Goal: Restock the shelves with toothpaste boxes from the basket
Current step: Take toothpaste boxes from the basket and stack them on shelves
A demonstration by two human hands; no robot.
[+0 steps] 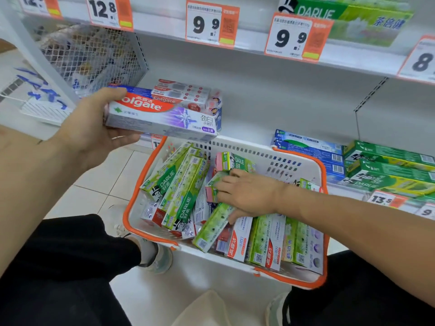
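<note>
My left hand (pixel 93 128) grips a purple and white Colgate box (pixel 164 116) by its left end, held level in front of the middle shelf. Behind it, a small stack of red and white Colgate boxes (pixel 186 92) lies on that shelf. Below stands a white basket with an orange rim (pixel 306 161), filled with several green Darlie and white Colgate boxes. My right hand (pixel 247 192) reaches into the basket, its fingers spread over a green Darlie box (pixel 213 225) and touching a pink-ended box (pixel 211 187).
Blue boxes (pixel 308 149) and green Darlie boxes (pixel 388 165) lie on the shelf at the right. Price tags (pixel 211 23) hang along the upper shelf edge. A wire mesh divider (pixel 89 52) closes the shelf's left end. My knees and shoes frame the basket on the tiled floor.
</note>
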